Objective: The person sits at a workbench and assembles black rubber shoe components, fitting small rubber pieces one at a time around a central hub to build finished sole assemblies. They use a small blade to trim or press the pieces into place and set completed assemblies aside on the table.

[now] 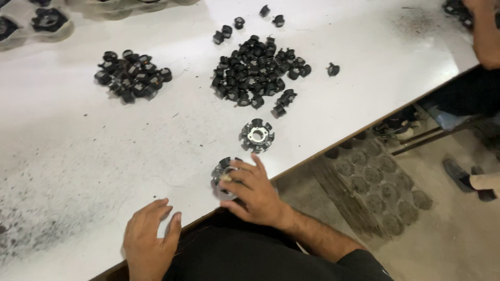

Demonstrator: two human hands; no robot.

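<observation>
We see the right hand [253, 190] curled over a round metal disc [223, 174] near the table's front edge, fingers closed on its rim and covering much of it. The left hand [148, 240] rests empty on the white table [78, 156], fingers loosely spread, apart from the right. A second, notched disc [257, 136] lies just beyond. Farther back sit a large pile of small black parts [256, 72] and a smaller pile [132, 76].
</observation>
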